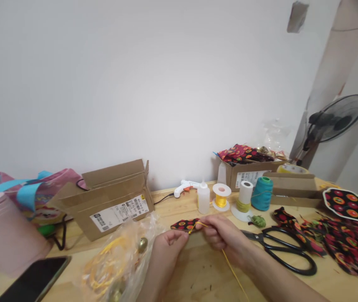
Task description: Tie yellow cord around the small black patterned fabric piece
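My left hand pinches one end of a small piece of patterned fabric, dark with red and orange dots. My right hand is closed just right of it, fingers pinched on a yellow cord that runs from the fabric down toward the table's near edge. Both hands hover low over the wooden table.
Black scissors lie right of my hands beside several patterned fabric pieces. Behind stand a glue bottle, yellow spool, white spool, teal thread cone and glue gun. Cardboard box, plastic bag, phone at left.
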### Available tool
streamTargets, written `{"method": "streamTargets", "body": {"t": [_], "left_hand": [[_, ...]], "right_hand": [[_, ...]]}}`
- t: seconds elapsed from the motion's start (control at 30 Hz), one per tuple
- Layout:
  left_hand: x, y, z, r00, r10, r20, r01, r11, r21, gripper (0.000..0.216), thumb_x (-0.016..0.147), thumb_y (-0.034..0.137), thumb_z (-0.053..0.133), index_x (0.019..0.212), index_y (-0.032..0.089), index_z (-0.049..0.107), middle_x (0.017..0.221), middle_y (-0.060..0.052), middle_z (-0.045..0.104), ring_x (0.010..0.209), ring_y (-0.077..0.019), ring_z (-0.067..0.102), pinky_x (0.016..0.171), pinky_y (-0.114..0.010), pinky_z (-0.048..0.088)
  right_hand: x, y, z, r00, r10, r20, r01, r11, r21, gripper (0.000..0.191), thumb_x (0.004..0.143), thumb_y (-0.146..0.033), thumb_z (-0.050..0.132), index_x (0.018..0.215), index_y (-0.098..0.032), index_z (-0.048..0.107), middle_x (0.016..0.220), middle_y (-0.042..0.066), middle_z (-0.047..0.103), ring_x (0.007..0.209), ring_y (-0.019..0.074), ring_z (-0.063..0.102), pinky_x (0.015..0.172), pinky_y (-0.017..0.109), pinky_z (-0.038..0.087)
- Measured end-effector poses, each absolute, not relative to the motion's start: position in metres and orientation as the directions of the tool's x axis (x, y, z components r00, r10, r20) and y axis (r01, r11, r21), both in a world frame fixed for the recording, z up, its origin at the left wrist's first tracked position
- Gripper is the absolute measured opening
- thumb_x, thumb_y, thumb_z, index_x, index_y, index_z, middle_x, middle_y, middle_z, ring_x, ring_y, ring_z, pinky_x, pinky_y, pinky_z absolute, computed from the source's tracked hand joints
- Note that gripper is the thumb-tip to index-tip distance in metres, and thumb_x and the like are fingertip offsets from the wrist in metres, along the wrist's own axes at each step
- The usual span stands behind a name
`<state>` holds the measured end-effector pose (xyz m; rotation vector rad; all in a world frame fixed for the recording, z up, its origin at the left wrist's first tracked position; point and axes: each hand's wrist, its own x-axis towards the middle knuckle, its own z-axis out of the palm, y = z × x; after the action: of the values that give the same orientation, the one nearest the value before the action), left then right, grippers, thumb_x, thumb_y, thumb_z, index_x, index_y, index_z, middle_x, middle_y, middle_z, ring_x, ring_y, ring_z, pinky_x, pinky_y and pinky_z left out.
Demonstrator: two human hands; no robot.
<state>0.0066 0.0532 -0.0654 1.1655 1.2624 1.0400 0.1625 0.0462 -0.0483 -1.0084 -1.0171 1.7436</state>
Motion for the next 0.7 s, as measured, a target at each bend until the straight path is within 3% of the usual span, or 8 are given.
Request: {"method": "streamTargets", "body": {"t": [0.07,0.13,0.27,0.43,0.53,0.7], "left_hand": [[0.007,0.053,-0.066,0.058,0.989,-0.137,0.114,0.130,0.985,0.020,0.051,0.031,0.065,0.055,0.011,0.063,0.040,0.003,0.055,0.039,-0.0081,0.040,0.042,-0.019,0.027],[0.008,0.052,-0.066,0.095,0.989,-0.111,0.150,0.096,0.984,0.021,0.054,0.031,0.063,0.058,0.011,0.064,0.046,0.001,0.058,0.043,-0.0095,0.043,0.044,-0.020,0.029],[0.009,0.048,-0.063,0.203,0.976,-0.074,0.128,0.049,0.991,0.018,0.057,0.029,0.059,0.061,0.013,0.066,0.049,0.001,0.059,0.050,-0.0110,0.046,0.049,-0.021,0.033],[0.009,0.049,-0.061,0.225,0.956,-0.187,0.061,0.177,0.982,0.019,0.055,0.030,0.059,0.057,0.012,0.063,0.034,0.010,0.033,0.033,-0.0038,0.022,0.036,-0.018,0.013],[0.009,0.050,-0.062,0.226,0.963,-0.148,0.073,0.135,0.988,0.028,0.054,0.040,0.061,0.054,0.012,0.060,0.037,0.008,0.035,0.034,-0.0038,0.022,0.037,-0.019,0.012],[0.009,0.050,-0.064,0.232,0.961,-0.153,0.088,0.136,0.987,0.039,0.054,0.053,0.058,0.046,0.015,0.053,0.031,0.010,0.028,0.031,-0.0044,0.019,0.037,-0.020,0.010]], "right_hand": [[0.162,0.045,-0.048,-0.399,0.894,-0.203,-0.312,-0.341,-0.887,0.018,0.069,-0.024,0.042,0.075,-0.015,0.056,0.041,-0.011,0.019,0.036,0.0043,0.007,0.033,0.018,0.004],[0.158,0.043,-0.050,-0.410,0.899,-0.153,-0.269,-0.280,-0.921,0.017,0.068,-0.020,0.042,0.078,-0.016,0.055,0.040,-0.011,0.023,0.034,0.0042,0.010,0.033,0.017,0.006],[0.148,0.043,-0.057,-0.301,0.954,0.006,0.039,0.019,-0.999,0.011,0.065,-0.017,0.049,0.075,-0.016,0.053,0.039,-0.011,0.028,0.034,0.0042,0.019,0.034,0.017,0.011],[0.145,0.038,-0.057,-0.221,0.926,0.305,0.489,0.376,-0.787,0.014,0.068,-0.015,0.049,0.077,-0.020,0.060,0.046,-0.007,0.038,0.043,0.0069,0.033,0.043,0.017,0.025],[0.148,0.035,-0.051,-0.236,0.908,0.346,0.615,0.415,-0.671,0.019,0.068,-0.013,0.049,0.079,-0.023,0.060,0.050,-0.005,0.049,0.045,0.0079,0.040,0.047,0.018,0.029],[0.152,0.037,-0.049,-0.244,0.916,0.318,0.683,0.396,-0.615,0.008,0.069,-0.021,0.055,0.070,-0.023,0.062,0.058,-0.003,0.059,0.051,0.0100,0.047,0.047,0.018,0.029]]}}
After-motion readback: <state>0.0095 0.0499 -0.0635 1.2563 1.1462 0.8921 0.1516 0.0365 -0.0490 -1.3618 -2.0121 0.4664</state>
